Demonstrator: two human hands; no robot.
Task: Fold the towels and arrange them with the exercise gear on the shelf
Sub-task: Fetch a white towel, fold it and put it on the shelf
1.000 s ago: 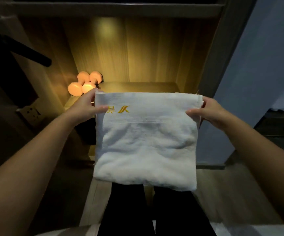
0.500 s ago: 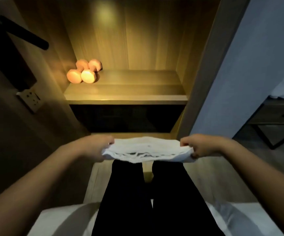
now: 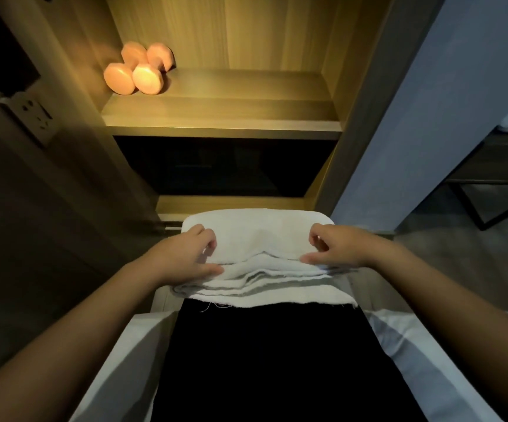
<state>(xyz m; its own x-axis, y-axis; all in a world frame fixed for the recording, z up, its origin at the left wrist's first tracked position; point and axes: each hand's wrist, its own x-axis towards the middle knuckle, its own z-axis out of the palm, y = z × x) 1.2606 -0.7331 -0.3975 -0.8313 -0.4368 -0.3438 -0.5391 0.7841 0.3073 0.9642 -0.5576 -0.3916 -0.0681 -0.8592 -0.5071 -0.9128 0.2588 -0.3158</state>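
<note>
Soft, limp towel is being pinched at 9 and 3 o'clock by left hand and right hand; underside support advised.

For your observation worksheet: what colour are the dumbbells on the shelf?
The dumbbells look pinkish-orange under the warm light; the head view shows them best.

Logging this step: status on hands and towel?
Left hand, right hand pinching towel top fold, on lap. Dumbbells at shelf left. Nothing in the way.
</note>
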